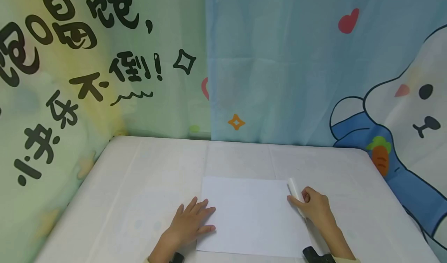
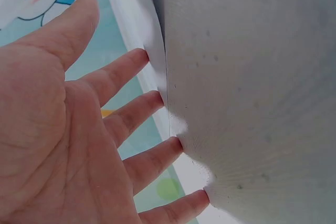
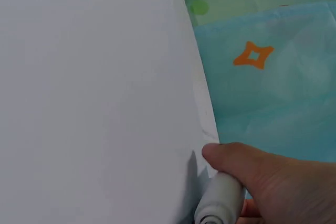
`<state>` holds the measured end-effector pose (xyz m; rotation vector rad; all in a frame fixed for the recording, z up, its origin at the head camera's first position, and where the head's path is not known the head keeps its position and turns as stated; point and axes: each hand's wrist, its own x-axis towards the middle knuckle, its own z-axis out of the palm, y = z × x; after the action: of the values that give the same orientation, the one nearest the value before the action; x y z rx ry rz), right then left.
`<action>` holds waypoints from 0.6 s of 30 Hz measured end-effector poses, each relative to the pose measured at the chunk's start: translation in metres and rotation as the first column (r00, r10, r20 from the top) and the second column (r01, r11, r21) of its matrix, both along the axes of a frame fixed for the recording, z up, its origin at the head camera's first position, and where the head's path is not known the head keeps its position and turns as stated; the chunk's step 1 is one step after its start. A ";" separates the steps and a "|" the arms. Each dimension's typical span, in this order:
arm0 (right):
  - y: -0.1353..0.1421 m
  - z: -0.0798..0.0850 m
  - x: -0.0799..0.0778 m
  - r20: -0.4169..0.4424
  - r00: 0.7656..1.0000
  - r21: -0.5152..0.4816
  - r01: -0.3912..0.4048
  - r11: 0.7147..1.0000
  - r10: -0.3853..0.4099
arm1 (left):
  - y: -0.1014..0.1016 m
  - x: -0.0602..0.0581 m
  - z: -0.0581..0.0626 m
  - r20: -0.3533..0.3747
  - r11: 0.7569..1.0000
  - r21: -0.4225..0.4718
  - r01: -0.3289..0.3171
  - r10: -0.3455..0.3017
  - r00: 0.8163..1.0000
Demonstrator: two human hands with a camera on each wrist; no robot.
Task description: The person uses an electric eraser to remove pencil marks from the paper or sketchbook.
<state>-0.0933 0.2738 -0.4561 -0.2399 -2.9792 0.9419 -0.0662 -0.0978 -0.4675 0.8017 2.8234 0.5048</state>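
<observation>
A sheet of white paper (image 1: 251,216) lies flat on the white-covered table. My left hand (image 1: 191,221) rests on its left edge, fingers spread; in the left wrist view the fingertips (image 2: 173,142) press down at the sheet's border. Along the paper's right edge, my right hand (image 1: 317,206) holds a slim white cylinder (image 1: 294,189) that lies slanted, its far end pointing away from me. Close up in the right wrist view, the thumb lies over this cylinder (image 3: 220,200), whose near end is rounded with a ring-shaped centre. The other fingers are mostly hidden behind it.
The table (image 1: 150,162) has a white cloth with fold lines. Behind it hang a blue curtain (image 1: 272,69) with a cartoon animal (image 1: 419,111) and a green-yellow curtain (image 1: 167,111) with black lettering. A black wrist device (image 1: 316,255) sits at the right wrist.
</observation>
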 end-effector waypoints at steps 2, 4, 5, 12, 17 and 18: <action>0.004 0.000 0.003 0.030 1.000 0.026 0.001 1.000 -0.002 | 0.000 0.000 0.001 -0.017 1.000 -0.008 0.000 0.000 1.000; 0.007 0.002 0.005 0.047 0.999 0.052 0.002 0.999 -0.005 | 0.001 0.000 0.003 -0.041 1.000 -0.017 -0.002 0.001 0.999; 0.009 0.003 0.006 0.052 0.999 0.065 0.002 0.998 -0.005 | 0.002 0.000 0.004 -0.052 1.000 -0.022 -0.006 0.005 0.999; 0.010 0.006 0.007 0.079 0.997 0.100 0.000 0.995 -0.008 | 0.008 -0.006 0.010 -0.136 0.999 -0.045 -0.018 0.012 0.991; 0.010 0.006 0.009 0.073 0.997 0.127 -0.003 0.992 -0.006 | 0.013 -0.013 0.013 -0.214 0.999 -0.045 -0.012 0.002 0.977; 0.010 0.007 0.009 0.076 0.997 0.132 -0.008 0.991 -0.002 | 0.014 -0.015 0.013 -0.245 0.999 -0.049 -0.016 0.003 0.970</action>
<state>-0.0839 0.2836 -0.4490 -0.2749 -3.0958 0.7473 -0.0808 -0.0843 -0.4547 0.8980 3.0513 0.3552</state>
